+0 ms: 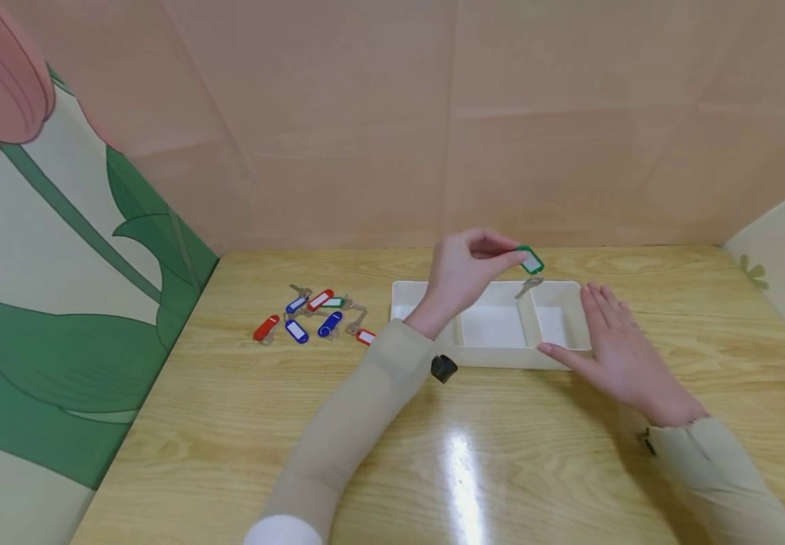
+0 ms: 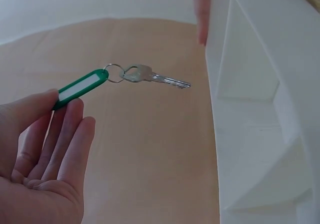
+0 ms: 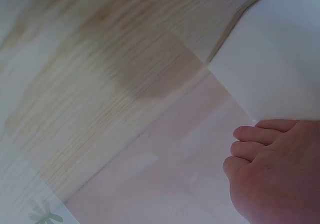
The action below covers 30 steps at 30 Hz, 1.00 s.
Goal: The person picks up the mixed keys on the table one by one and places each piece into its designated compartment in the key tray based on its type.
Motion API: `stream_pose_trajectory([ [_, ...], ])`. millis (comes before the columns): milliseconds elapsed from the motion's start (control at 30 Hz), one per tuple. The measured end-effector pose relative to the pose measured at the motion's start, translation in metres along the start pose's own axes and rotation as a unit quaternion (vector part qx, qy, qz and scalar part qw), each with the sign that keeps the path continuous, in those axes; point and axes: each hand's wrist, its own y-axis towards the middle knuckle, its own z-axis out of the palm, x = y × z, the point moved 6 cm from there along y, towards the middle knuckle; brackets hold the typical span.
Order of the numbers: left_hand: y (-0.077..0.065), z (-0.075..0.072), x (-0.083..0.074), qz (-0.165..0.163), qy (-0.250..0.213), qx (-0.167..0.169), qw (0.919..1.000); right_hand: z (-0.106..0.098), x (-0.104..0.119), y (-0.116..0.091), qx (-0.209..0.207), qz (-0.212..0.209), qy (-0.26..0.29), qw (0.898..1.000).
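Between thumb and fingertips my left hand [image 1: 463, 272] pinches a green key tag [image 1: 531, 260] with a white label. A silver key [image 1: 530, 285] hangs from its ring, above the right part of a white divided box [image 1: 494, 357]. The left wrist view shows the tag [image 2: 80, 89], the ring and the key [image 2: 157, 77] clear of the box wall [image 2: 215, 134]. My right hand [image 1: 620, 359] rests against the box's right end, fingers straight along the outside and thumb at the front rim. In the right wrist view that hand [image 3: 277, 169] touches the white wall [image 3: 280, 58].
Left of the box lies a loose group of keys with tags: red [image 1: 266, 328], blue [image 1: 330, 324], and a green tag [image 1: 334, 302] among them. One red tag [image 1: 366, 337] lies near the left sleeve. A pinkish backdrop [image 1: 337, 151] rises behind the wooden table [image 1: 337, 439].
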Motion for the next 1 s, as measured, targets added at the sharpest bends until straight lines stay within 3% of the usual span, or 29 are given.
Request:
stream_pose_trajectory([
  [267, 0.014, 0.014, 0.000, -0.013, 0.017, 0.007, 0.9997, 0.001, -0.001, 0.002, -0.001, -0.003, -0.004, 1.000],
  [600, 0.017, 0.035, 0.011, -0.024, 0.011, 0.018, 0.9995, 0.003, -0.003, 0.003, -0.001, 0.000, -0.004, 1.000],
  [1000, 0.011, 0.052, 0.033, -0.102, -0.074, 0.023, 0.9918, 0.003, -0.002, 0.002, -0.005, -0.006, -0.008, 1.000],
])
